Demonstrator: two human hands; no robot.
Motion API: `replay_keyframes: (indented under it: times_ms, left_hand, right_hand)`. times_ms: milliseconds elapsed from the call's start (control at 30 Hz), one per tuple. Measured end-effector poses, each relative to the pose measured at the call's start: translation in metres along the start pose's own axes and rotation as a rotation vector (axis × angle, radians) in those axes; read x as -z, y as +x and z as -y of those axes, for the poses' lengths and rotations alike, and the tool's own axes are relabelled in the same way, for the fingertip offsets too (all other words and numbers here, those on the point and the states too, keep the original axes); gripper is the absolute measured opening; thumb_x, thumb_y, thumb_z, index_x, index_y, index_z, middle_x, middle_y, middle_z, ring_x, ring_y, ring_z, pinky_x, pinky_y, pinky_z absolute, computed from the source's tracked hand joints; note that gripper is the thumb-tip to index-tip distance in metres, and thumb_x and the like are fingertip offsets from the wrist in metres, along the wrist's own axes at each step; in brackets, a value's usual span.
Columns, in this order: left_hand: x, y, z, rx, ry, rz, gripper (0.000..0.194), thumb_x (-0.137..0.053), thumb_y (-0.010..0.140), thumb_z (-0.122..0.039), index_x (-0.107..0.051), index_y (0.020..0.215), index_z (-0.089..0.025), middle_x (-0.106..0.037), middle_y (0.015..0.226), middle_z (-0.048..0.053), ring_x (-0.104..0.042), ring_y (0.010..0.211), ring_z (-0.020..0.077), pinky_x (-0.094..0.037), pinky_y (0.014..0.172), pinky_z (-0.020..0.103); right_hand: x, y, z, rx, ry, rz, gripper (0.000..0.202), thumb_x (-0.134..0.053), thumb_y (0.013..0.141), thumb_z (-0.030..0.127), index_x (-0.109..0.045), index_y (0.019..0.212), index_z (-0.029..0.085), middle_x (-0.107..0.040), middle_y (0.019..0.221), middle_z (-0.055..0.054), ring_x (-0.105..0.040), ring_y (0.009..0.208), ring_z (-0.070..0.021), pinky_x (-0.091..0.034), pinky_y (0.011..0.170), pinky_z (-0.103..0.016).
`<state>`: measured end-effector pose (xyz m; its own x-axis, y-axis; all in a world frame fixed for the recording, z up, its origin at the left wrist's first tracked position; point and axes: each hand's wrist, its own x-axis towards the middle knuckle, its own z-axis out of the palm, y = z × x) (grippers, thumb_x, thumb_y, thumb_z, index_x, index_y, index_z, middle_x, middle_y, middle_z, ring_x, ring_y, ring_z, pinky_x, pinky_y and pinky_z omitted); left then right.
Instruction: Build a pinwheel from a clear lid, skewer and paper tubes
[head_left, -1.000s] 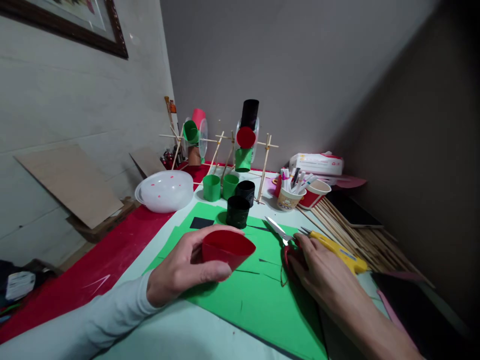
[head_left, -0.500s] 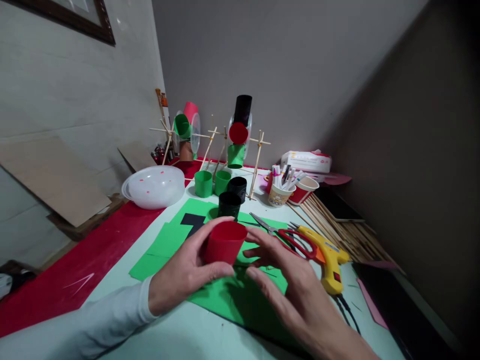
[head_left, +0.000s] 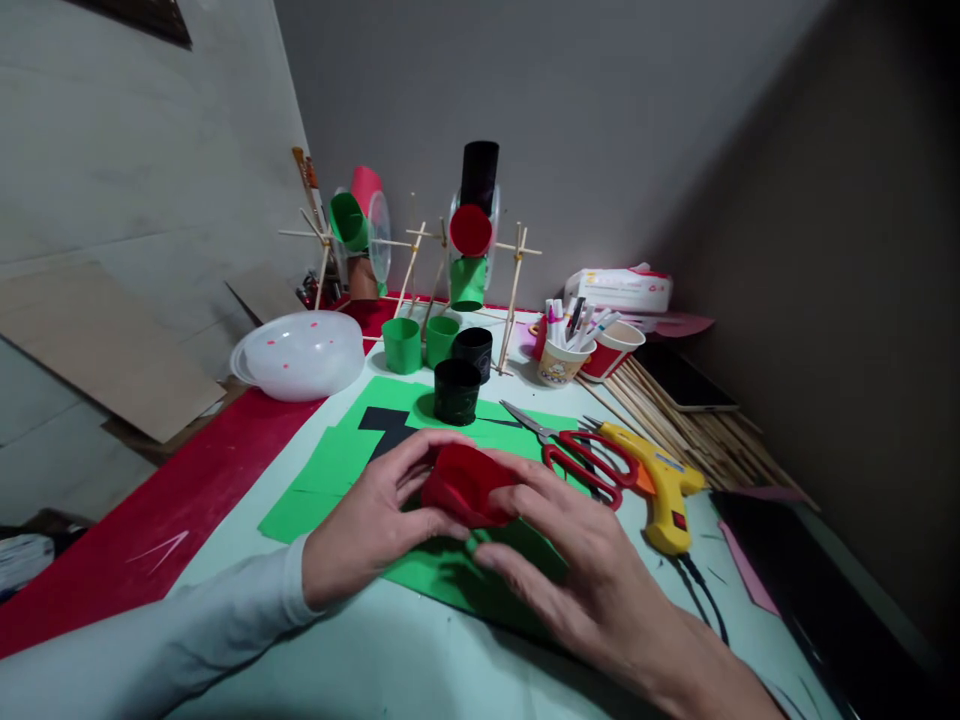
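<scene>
Two bare hands meet at one red cup (head_left: pixel 459 482), over the green sheets (head_left: pixel 315 478) in the middle of the pale table (head_left: pixel 390 650). The left hand (head_left: pixel 375 525) pinches the cup's side between thumb and fingers. The right hand (head_left: pixel 577 560) is half curled, fingertips on the cup's right side and thumb lower down; I cannot tell if that thumb presses. The cup is thin and smooth, its mouth bent out of round. Fingers hide part of it, and its bottom does not show. The sheets are flat with straight edges, and black scraps (head_left: pixel 384 418) lie on them, partly hidden behind the left hand. Scissors (head_left: pixel 551 463) with metal blades and red loops lie beside a yellow glue gun (head_left: pixel 664 512), whose dark cord slips out of sight by the right arm. Off left sits a cloudy, round bowl (head_left: pixel 300 358) with pink dots. At top left, a brown frame (head_left: pixel 146 14) is mostly cut off. The right wall (head_left: pixel 847 300) fades into deep shadow.
</scene>
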<state>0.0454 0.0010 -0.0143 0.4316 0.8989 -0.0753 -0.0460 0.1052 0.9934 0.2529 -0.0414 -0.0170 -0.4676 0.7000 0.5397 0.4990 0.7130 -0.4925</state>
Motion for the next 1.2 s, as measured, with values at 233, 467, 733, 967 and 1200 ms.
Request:
replay_keyframes:
  times_ms: [233, 467, 733, 967, 1200]
  left_hand:
    - [0.003, -0.004, 0.007, -0.013, 0.112, -0.049, 0.076, -0.081, 0.073, -0.021, -0.047, 0.141, -0.029, -0.052, 0.151, 0.004, -0.045, 0.143, 0.0221, -0.035, 0.123, 0.039]
    - [0.018, -0.001, 0.004, -0.270, 0.530, -0.188, 0.028, -0.063, 0.093, -0.032, -0.066, 0.118, -0.022, -0.064, 0.131, 0.007, -0.060, 0.119, 0.0245, -0.047, 0.107, 0.044]
    - [0.036, 0.004, 0.010, -0.656, 1.189, -0.156, 0.027, -0.051, 0.100, -0.021, -0.076, 0.106, -0.014, -0.071, 0.113, 0.012, -0.055, 0.102, 0.0280, -0.046, 0.092, 0.047]
    - [0.031, 0.004, 0.012, -0.655, 1.114, -0.154, 0.026, -0.051, 0.099, -0.022, -0.077, 0.101, -0.018, -0.073, 0.105, 0.010, -0.059, 0.097, 0.0255, -0.048, 0.088, 0.042]
    - [0.017, 0.001, 0.006, -0.252, 0.557, -0.089, 0.041, -0.066, 0.092, -0.036, -0.063, 0.129, -0.020, -0.069, 0.109, 0.008, -0.064, 0.087, 0.0183, -0.053, 0.083, 0.031]
  right_hand:
    - [0.009, 0.007, -0.017, -0.067, -0.220, -0.094, 0.010, -0.054, 0.100, 0.013, -0.057, 0.107, 0.020, -0.066, 0.130, -0.015, -0.062, 0.124, -0.0225, -0.053, 0.101, -0.036]
    - [0.016, 0.004, -0.039, -0.173, -0.254, -0.007, 0.043, -0.054, 0.097, 0.017, -0.050, 0.140, 0.017, -0.061, 0.142, -0.017, -0.059, 0.131, -0.0300, -0.054, 0.103, -0.051]
    - [0.021, 0.005, -0.028, -0.181, -0.288, -0.225, 0.025, -0.058, 0.099, 0.025, -0.060, 0.124, 0.019, -0.063, 0.140, -0.016, -0.062, 0.126, -0.0289, -0.054, 0.098, -0.047]
    - [0.005, 0.007, -0.018, -0.055, -0.379, -0.051, 0.011, -0.063, 0.097, 0.026, -0.065, 0.107, 0.020, -0.050, 0.153, -0.017, -0.048, 0.128, -0.0315, -0.050, 0.102, -0.052]
    - [0.021, 0.009, -0.005, 0.021, -0.182, -0.150, 0.008, -0.061, 0.094, 0.011, -0.063, 0.097, 0.019, -0.056, 0.148, -0.015, -0.053, 0.129, -0.0242, -0.045, 0.105, -0.041]
